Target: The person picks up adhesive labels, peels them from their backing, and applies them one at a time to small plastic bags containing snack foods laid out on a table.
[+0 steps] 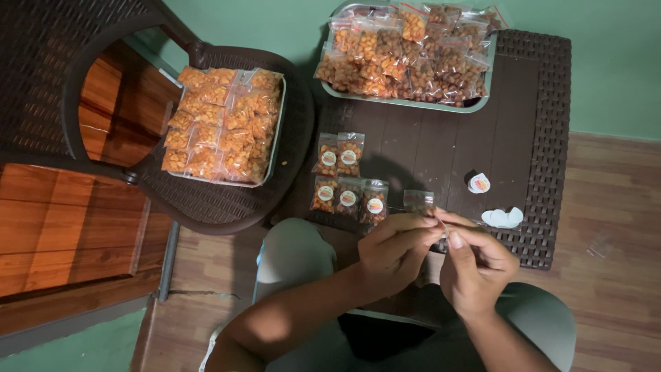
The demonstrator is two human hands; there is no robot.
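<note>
Right now, hands: left hand (396, 251) and right hand (475, 265) meet, fingers pinching a tiny sticker (444, 227).
Place: just below the snack packet (418, 201) at the desk (441, 148) edge.

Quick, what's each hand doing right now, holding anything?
Left hand: fingers pinched shut on something tiny at the fingertips; what it is cannot be told.
Right hand: fingers also pinched on that same tiny thing, near a small snack packet.

small clear snack packet (418, 201) lies flat on the dark table, perhaps unlabelled, just beyond the fingertips.
</note>
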